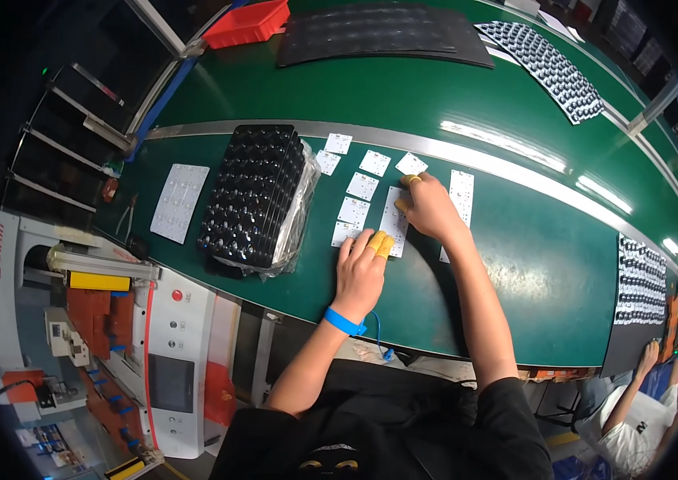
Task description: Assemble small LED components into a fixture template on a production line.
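My left hand (361, 276) lies with its fingers stretched out, yellow covers on two of them. Its fingertips rest by the lower left edge of a white circuit board strip (394, 220) and beside a small white circuit board (344, 232). At the strip's far end my right hand (431, 206) is bent, thumb and forefinger closed about the upper edge; the exact grip is partly hidden. Just past the right fingers lies another small circuit board (412, 163). Several more small boards (362, 186) form rough rows to the left. A second strip (461, 196) lies partly under my right forearm.
Left of the boards stands a stack of black trays (247, 196) in clear plastic. Beyond it lies a white panel (179, 203). A red bin (245, 24) and black sheets (383, 36) sit at the back. A machine (171, 360) stands lower left; a co-worker (635, 424) is lower right.
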